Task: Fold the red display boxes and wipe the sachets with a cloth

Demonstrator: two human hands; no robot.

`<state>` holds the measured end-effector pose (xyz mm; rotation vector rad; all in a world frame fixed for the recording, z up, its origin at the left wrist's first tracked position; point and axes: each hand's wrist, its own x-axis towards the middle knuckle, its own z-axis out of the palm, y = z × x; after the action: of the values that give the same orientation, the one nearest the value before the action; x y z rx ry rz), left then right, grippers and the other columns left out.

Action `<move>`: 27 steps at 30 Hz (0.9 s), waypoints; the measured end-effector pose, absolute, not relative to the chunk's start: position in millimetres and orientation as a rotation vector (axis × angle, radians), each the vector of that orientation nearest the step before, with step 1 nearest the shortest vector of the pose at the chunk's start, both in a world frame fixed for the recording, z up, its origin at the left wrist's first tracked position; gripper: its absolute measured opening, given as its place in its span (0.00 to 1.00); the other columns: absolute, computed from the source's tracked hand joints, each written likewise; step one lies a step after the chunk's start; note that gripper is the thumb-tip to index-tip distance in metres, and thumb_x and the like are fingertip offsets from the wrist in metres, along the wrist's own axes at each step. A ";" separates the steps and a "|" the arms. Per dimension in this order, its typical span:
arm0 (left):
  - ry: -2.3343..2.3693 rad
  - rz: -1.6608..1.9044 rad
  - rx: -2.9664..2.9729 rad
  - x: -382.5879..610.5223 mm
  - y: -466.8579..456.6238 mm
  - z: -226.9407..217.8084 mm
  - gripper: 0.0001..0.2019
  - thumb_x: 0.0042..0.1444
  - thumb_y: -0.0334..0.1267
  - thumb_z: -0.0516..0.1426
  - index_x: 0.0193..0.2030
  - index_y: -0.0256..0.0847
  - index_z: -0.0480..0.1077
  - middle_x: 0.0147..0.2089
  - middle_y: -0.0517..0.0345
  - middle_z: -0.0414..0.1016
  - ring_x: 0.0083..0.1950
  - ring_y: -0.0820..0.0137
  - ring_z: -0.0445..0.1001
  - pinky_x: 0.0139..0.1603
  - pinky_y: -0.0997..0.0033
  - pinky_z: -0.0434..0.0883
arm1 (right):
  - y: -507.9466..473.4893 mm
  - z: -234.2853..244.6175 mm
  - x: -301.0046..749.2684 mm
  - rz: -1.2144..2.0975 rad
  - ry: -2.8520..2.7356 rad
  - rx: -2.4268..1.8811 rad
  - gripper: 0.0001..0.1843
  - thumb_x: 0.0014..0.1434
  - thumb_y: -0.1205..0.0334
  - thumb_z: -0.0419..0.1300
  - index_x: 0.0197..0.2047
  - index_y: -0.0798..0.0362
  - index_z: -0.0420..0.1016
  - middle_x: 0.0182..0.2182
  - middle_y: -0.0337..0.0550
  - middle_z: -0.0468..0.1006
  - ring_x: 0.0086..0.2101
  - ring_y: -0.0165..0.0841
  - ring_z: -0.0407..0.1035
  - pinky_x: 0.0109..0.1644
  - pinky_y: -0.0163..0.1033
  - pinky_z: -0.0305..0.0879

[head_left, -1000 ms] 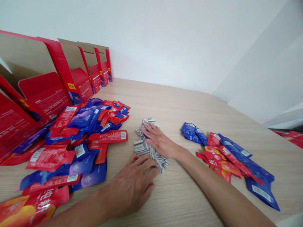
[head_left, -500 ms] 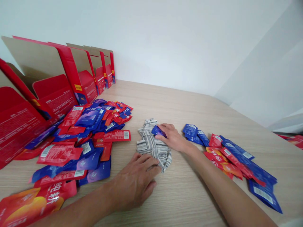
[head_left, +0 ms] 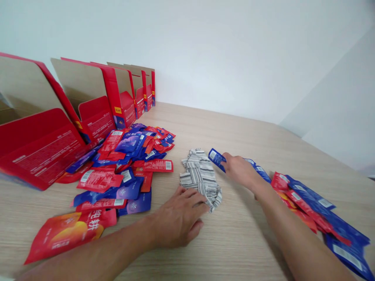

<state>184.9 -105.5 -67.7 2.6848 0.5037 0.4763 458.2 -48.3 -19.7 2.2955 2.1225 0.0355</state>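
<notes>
A grey and white striped cloth (head_left: 200, 175) lies crumpled on the wooden table (head_left: 222, 128). My left hand (head_left: 178, 218) rests on the table with its fingers spread, the fingertips on the cloth's near edge. My right hand (head_left: 241, 171) is just right of the cloth, closed on a small blue sachet (head_left: 217, 159) held a little above the table. Beside and behind that hand lie more blue sachets (head_left: 259, 171).
A big heap of red and blue sachets (head_left: 129, 164) covers the left of the table, with a large red-orange pouch (head_left: 67, 234) near the front. Open red cardboard boxes (head_left: 96, 101) stand along the left wall. Another pile of sachets (head_left: 316, 207) lies at the right.
My right hand left the top of the cloth, took a blue sachet and moved right with it. The left hand stayed on the cloth's edge. The view shifted left.
</notes>
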 end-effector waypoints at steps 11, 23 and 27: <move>0.514 0.515 2.696 184.6 -105.6 -67.9 0.15 0.65 0.34 0.58 0.57 0.43 0.71 0.62 0.51 0.75 0.64 0.56 0.71 0.67 0.48 0.64 | -22.0 4.6 294.1 -2.454 2.253 1.717 0.07 0.72 0.68 0.56 0.38 0.51 0.66 0.21 0.34 0.77 0.16 0.28 0.70 0.17 0.28 0.63; 0.495 0.532 2.594 177.8 -104.0 -68.6 0.20 0.61 0.30 0.59 0.60 0.46 0.70 0.70 0.52 0.70 0.72 0.55 0.65 0.75 0.44 0.58 | -2.6 -19.1 249.6 -2.390 2.632 1.596 0.11 0.66 0.69 0.63 0.51 0.51 0.71 0.35 0.40 0.83 0.36 0.33 0.82 0.46 0.41 0.80; 0.521 0.496 2.598 179.3 -105.6 -67.1 0.20 0.62 0.28 0.57 0.60 0.47 0.69 0.66 0.55 0.74 0.67 0.57 0.68 0.72 0.45 0.59 | -13.1 -19.4 342.5 -1.170 2.918 2.122 0.14 0.67 0.64 0.61 0.56 0.52 0.74 0.43 0.46 0.86 0.42 0.37 0.82 0.52 0.44 0.76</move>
<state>179.3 -105.6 -67.1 2.5982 0.5211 0.4958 342.5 -13.1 -19.4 2.1224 2.9176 -1.1699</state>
